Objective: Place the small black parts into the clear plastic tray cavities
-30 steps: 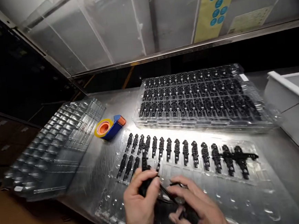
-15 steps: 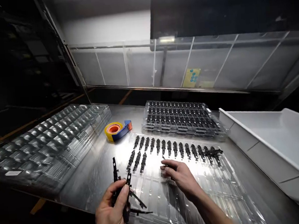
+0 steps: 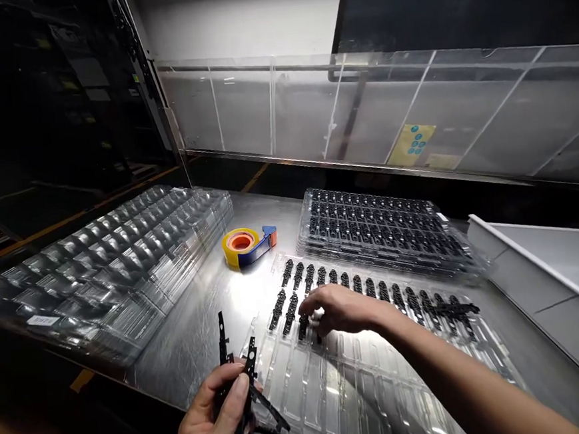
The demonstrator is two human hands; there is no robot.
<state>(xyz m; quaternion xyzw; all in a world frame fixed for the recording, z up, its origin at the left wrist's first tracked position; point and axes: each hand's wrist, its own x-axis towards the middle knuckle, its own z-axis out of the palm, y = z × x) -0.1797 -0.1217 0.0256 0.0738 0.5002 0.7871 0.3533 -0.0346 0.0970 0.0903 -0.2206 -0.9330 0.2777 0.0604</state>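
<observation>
My left hand [image 3: 212,417] grips a bundle of black plastic parts on their runner [image 3: 243,388] near the table's front edge. My right hand [image 3: 339,310] reaches forward over a clear blister tray [image 3: 364,398], fingertips down on a black part [image 3: 312,323] in its second row. Whether the fingers pinch the part or only press it, I cannot tell. The tray's far row [image 3: 375,287] is filled with black parts, and three more sit at the left of the second row.
A full tray of black parts [image 3: 381,230] lies behind. A stack of clear trays holding no parts [image 3: 107,265] sits at the left. A yellow tape roll in a blue dispenser [image 3: 246,244] stands mid-table. A white bin [image 3: 549,277] is at the right.
My hands came apart: the left kept the runner bundle near the front edge, the right reached forward and left to the tray's second row. My head rose, widening the view.
</observation>
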